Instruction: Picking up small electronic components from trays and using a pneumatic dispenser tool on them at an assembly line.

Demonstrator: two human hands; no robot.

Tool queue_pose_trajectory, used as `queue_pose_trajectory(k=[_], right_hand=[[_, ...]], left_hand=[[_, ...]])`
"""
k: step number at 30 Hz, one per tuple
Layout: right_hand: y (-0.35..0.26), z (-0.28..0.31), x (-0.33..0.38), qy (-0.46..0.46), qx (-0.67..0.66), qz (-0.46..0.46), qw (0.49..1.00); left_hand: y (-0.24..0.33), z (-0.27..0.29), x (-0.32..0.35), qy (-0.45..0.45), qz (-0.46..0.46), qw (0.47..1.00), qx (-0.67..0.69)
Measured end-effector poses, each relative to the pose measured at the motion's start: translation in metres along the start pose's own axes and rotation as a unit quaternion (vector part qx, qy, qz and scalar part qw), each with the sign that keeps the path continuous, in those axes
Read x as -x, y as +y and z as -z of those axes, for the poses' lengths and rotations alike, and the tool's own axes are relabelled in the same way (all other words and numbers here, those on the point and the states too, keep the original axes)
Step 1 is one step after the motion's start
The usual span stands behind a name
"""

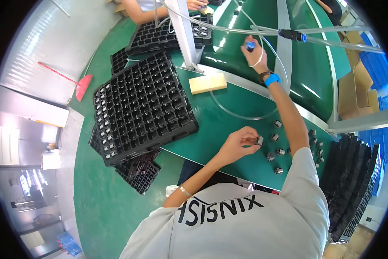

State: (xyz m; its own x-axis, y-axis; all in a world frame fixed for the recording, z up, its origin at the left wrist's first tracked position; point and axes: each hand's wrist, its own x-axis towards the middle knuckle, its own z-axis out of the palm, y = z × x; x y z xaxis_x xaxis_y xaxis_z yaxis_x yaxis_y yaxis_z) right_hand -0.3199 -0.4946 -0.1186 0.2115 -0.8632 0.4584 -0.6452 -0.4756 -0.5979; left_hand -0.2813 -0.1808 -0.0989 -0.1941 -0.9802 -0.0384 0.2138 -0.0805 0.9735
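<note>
My left hand [238, 146] is above the green tabletop, thumb and fingers pinched on a small silver metal cylinder [259, 140]. My right hand [256, 58] reaches far over the green conveyor belt [228, 54]; its fingers are curled round a small blue-topped piece [250, 44] whose kind I cannot make out. A thin white line runs across that hand. Several similar metal cylinders [281, 152] lie scattered on the table between my left hand and right forearm, and more [320, 152] lie beyond that forearm.
Left is a large black compartment tray [146, 103], one edge column filled with small parts. A pale yellow block [208, 83] sits by the belt, near a clear hose [246, 117]. Stacked black trays [347, 172] stand right. A metal post [183, 34] rises ahead; a co-worker's arm [138, 12] is beyond.
</note>
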Motion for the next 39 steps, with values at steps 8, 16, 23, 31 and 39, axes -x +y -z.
queue_pose_trajectory(k=[8,16,23,31,39], right_hand=[[0.018,0.002,-0.018,0.025,0.067,0.005,0.997],[-0.113,0.049,0.066,-0.252,-0.568,-0.175,0.764],[-0.198,0.102,0.147,-0.441,-0.613,-0.179,0.631],[-0.203,0.122,0.154,-0.439,-0.569,-0.154,0.678],[-0.178,0.090,0.139,-0.302,-0.652,-0.233,0.656]], left_hand=[[0.047,0.047,0.054,0.146,-0.052,0.966,0.207],[0.085,0.074,0.074,0.239,-0.109,0.947,0.184],[0.083,0.070,0.069,0.225,-0.263,0.923,0.167],[0.087,0.058,0.070,0.257,-0.277,0.922,0.087],[0.098,0.051,0.056,0.357,-0.267,0.895,0.031]])
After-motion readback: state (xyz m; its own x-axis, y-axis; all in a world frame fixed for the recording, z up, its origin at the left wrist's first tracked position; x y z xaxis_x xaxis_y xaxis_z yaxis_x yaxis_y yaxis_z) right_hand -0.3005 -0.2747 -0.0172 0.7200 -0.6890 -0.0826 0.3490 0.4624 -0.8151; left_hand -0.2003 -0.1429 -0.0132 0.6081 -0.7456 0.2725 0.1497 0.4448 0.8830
